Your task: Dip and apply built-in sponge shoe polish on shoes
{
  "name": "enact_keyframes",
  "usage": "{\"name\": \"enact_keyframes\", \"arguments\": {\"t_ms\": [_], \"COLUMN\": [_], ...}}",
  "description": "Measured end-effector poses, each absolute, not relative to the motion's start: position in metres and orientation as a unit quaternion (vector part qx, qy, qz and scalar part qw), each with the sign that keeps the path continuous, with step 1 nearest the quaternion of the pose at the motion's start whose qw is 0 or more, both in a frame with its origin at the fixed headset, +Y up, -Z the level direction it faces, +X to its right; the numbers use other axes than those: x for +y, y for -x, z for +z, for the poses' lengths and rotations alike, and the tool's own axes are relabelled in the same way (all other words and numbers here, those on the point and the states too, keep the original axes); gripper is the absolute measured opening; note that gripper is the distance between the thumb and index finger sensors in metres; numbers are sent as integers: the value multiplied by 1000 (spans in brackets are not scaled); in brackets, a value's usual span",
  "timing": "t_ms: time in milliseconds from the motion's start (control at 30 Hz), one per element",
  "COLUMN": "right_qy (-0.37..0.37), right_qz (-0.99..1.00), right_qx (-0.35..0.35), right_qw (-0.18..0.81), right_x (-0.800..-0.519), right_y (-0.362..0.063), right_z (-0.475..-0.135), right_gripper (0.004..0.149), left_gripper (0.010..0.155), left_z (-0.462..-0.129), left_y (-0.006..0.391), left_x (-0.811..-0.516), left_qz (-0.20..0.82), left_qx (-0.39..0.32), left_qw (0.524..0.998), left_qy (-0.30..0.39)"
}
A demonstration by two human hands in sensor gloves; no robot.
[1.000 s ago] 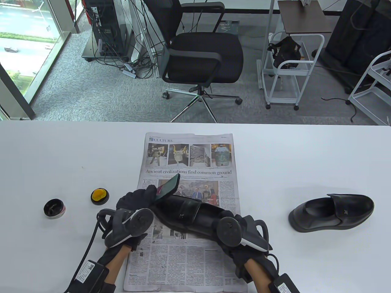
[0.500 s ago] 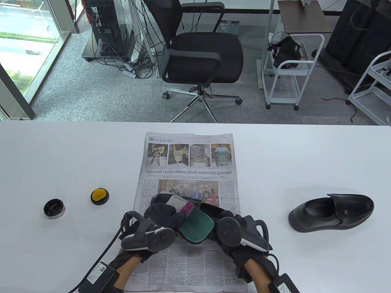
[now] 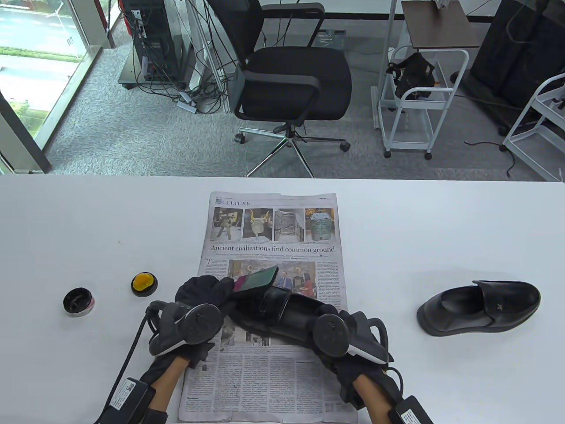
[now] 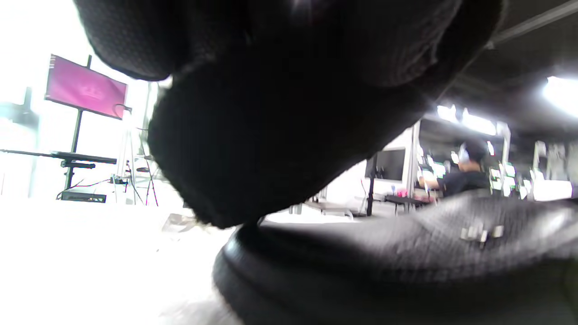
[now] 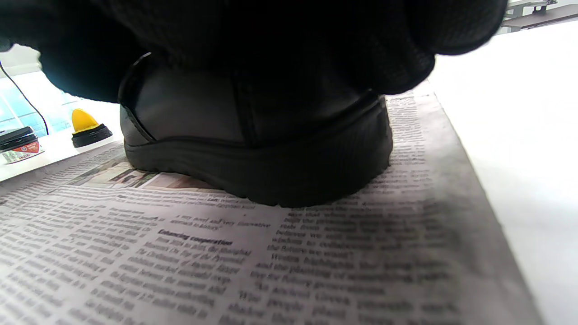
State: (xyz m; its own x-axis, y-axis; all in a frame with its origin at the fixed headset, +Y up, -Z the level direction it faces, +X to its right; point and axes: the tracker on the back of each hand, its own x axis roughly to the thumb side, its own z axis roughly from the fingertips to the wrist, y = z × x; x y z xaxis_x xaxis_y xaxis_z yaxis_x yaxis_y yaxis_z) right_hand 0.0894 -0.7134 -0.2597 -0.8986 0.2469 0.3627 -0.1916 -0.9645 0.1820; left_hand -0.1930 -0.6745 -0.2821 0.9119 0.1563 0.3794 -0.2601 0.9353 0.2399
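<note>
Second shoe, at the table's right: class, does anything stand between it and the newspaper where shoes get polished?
Nothing visible does: bare table separates the second shoe from the newspaper. The held shoe fills the paper's middle.

A newspaper [image 3: 269, 309] lies in front of you at the middle of the tabletop's near edge. Its top-left section label reads "CULTURE". Below a row of four photos, the large headline reads "Ancient civilizations find common ground". In your right wrist view, a bold subheading on the page seems to read "Enhancing cooperation"; the body text around it is too blurred to read. The polish tin's [image 5: 20, 144] red label is illegible.
</note>
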Motion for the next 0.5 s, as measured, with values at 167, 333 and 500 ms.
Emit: {"name": "enact_keyframes", "arguments": {"t_ms": [167,333,500], "right_qy": [-195,-195,-195], "right_qz": [972,972,972], "right_qx": [71,71,70], "right_qw": [113,113,113], "right_x": [-713,-714,-714], "right_y": [-89,-89,-89], "right_z": [-260,-260,-260], "right_gripper": [38,38,38], "left_gripper": [43,44,42], "left_z": [-275,-268,-263], "left_y": [181,154,126], "left_x": [-672,-679,-696], "left_qz": [150,105,-94], "left_qx": [-168,-218,-295], "left_qw": [956,946,922], "left_qy": [-189,-216,-231]}}
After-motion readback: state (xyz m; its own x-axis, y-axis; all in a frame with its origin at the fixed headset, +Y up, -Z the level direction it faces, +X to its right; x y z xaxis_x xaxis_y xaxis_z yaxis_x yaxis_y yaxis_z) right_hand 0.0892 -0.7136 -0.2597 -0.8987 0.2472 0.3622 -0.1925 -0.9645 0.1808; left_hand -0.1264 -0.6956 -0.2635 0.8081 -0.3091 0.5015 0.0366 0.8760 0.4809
